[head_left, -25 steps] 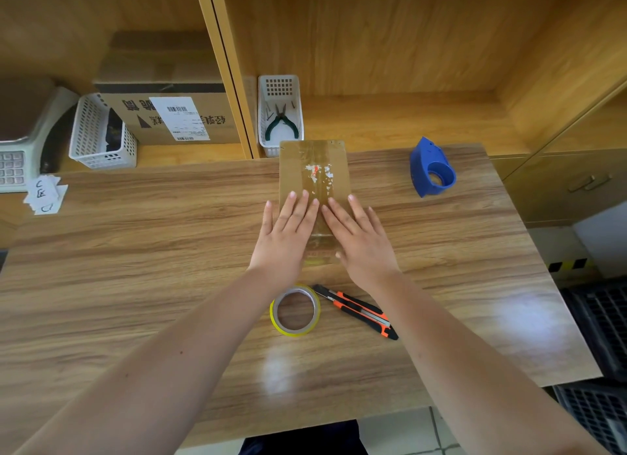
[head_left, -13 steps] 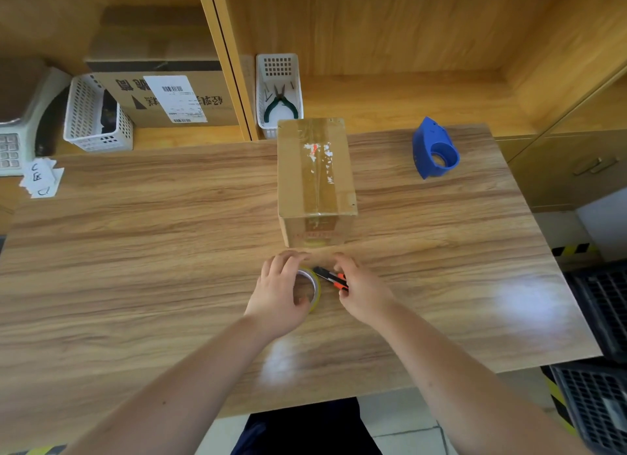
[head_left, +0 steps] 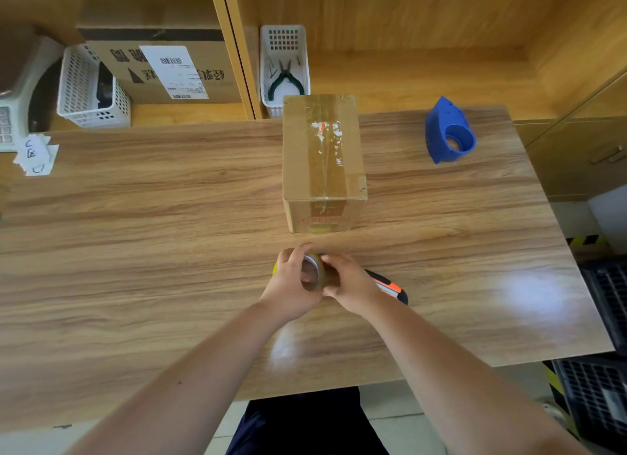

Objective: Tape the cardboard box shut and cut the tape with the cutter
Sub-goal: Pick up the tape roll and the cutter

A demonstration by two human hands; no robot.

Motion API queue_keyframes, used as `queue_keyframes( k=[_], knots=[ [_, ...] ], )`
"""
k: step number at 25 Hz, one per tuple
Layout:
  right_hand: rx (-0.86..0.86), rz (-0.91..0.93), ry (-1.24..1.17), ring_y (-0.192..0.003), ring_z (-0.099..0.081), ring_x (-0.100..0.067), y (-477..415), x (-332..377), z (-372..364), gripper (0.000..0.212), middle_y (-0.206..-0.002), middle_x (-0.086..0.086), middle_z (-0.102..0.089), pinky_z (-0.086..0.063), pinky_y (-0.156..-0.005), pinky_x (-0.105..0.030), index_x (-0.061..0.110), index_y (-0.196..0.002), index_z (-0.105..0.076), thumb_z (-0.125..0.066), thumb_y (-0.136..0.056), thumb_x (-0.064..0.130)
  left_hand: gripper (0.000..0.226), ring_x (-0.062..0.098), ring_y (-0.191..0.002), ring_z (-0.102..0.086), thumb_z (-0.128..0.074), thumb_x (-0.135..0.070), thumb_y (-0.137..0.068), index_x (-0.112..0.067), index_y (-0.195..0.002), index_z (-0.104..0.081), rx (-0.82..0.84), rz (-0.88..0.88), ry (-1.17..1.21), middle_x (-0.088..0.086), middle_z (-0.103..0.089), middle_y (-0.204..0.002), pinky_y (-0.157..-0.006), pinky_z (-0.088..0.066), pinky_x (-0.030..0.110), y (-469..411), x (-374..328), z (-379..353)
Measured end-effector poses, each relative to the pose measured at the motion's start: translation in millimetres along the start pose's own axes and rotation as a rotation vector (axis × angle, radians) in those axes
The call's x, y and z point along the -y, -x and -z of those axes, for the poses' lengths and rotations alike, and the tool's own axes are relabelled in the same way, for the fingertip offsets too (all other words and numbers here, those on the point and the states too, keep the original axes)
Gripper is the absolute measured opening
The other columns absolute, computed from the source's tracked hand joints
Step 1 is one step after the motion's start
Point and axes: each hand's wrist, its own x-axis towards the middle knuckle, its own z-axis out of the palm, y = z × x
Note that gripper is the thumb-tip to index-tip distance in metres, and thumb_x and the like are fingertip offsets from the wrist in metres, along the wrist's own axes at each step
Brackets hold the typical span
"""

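We hold the tape between both hands, left hand and right hand, each grip closed around the roll above the tabletop. Our right wrist hides most of the cutter. Beyond stands the box, flaps down, old tape along its seam.

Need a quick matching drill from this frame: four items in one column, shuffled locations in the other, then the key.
Items
1. tape roll
2. cutter
3. blue tape dispenser
4. green-handled pliers

Locations
A. in a white basket on the shelf
B. on the table, by the right wrist
C. far right part of the table
D. held between both hands, in front of the cardboard box

Pairs: 1-D, 2-B, 3-C, 4-A
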Motion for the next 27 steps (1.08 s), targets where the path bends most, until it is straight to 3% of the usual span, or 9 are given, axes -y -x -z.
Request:
queue_keyframes(
  k=[5, 8, 10, 12, 14, 17, 22, 25, 27],
  knots=[
    [-0.172, 0.052, -0.093, -0.116, -0.057, -0.018, 3, -9, -5, 0.047, -0.127, -0.003, -0.061, -0.039, -0.095, -0.021, 0.015, -0.129, -0.061, -0.070, -0.083, 0.010, 0.080, 0.015, -0.091, -0.068, -0.077, -0.001, -0.068, -0.040, -0.129, -0.045, -0.016, 0.066, 0.238, 0.001, -0.037, -0.131, -0.075, -0.059, 0.029, 2, -10, 5],
    [-0.290, 0.156, -0.211, -0.087, -0.059, 0.002, 6, -11, 1, 0.029, -0.100, 0.003, -0.064, -0.042, -0.079, -0.014, 0.010, -0.110, -0.072, -0.069, -0.082, 0.002, 0.082, 0.014, -0.086, -0.064, -0.077, 0.008, -0.069, -0.034, -0.134, -0.047, -0.039, 0.110, 0.498, -0.009, -0.052, -0.111, -0.065, -0.055, 0.020, 4, -19, 9],
    [-0.342, 0.230, -0.272, -0.085, -0.060, 0.008, 8, -11, 6, 0.020, -0.093, 0.004, -0.065, -0.043, -0.076, -0.009, 0.005, -0.099, -0.075, -0.070, -0.081, -0.002, 0.083, 0.013, -0.084, -0.061, -0.074, 0.013, -0.070, -0.032, -0.134, -0.047, -0.045, 0.105, 0.570, -0.012, -0.052, -0.113, -0.062, -0.052, 0.018, 7, -21, 7],
    [-0.361, 0.269, -0.276, -0.083, -0.062, -0.001, 9, -10, 9, 0.014, -0.088, 0.002, -0.066, -0.045, -0.073, -0.012, 0.004, -0.091, -0.075, -0.071, -0.080, -0.003, 0.083, 0.013, -0.082, -0.061, -0.072, 0.015, -0.070, -0.033, -0.133, -0.047, -0.030, 0.106, 0.621, -0.009, -0.050, -0.122, -0.060, -0.051, 0.022, 9, -22, 3],
    [-0.376, 0.264, -0.250, -0.080, -0.063, -0.012, 9, -10, 9, 0.010, -0.084, 0.000, -0.067, -0.046, -0.071, -0.017, 0.005, -0.086, -0.075, -0.070, -0.080, -0.001, 0.083, 0.013, -0.080, -0.060, -0.072, 0.016, -0.071, -0.033, -0.132, -0.048, -0.018, 0.116, 0.640, -0.011, -0.052, -0.116, -0.058, -0.051, 0.020, 11, -22, -1],
    [-0.420, 0.285, -0.174, -0.079, -0.062, -0.020, 8, -7, 7, 0.007, -0.080, 0.003, -0.067, -0.046, -0.072, -0.026, 0.006, -0.079, -0.072, -0.068, -0.081, 0.001, 0.082, 0.009, -0.078, -0.060, -0.083, 0.004, -0.068, -0.033, -0.132, -0.048, -0.015, 0.106, 0.520, -0.011, -0.055, -0.105, -0.062, -0.052, 0.020, 14, -27, -1],
    [-0.419, 0.367, -0.039, -0.082, -0.055, -0.018, 6, 7, 17, 0.010, -0.081, -0.004, -0.066, -0.039, -0.076, -0.019, 0.006, -0.078, -0.067, -0.060, -0.084, 0.006, 0.101, 0.020, -0.127, -0.038, -0.090, -0.042, -0.056, -0.034, -0.142, -0.039, 0.028, -0.066, -0.256, -0.008, -0.043, -0.140, -0.103, -0.039, 0.034, 12, -22, 5],
    [-0.441, 0.331, -0.045, -0.081, -0.049, -0.007, 9, 13, 34, 0.012, -0.078, 0.005, -0.060, -0.034, -0.076, -0.006, 0.010, -0.077, -0.067, -0.062, -0.085, 0.002, 0.095, 0.022, -0.128, -0.037, -0.078, -0.060, -0.061, -0.039, -0.143, -0.036, -0.024, -0.135, -0.397, -0.009, -0.047, -0.138, -0.104, -0.034, 0.034, 17, -25, 8],
    [-0.411, 0.313, -0.055, -0.079, -0.047, -0.003, 12, 17, 44, 0.012, -0.078, 0.010, -0.056, -0.034, -0.074, -0.005, 0.011, -0.077, -0.066, -0.063, -0.086, 0.003, 0.096, 0.018, -0.132, -0.034, -0.077, -0.059, -0.063, -0.041, -0.145, -0.032, 0.032, -0.139, -0.300, -0.011, -0.045, -0.140, -0.105, -0.033, 0.032, 20, -28, 12]
  ],
)
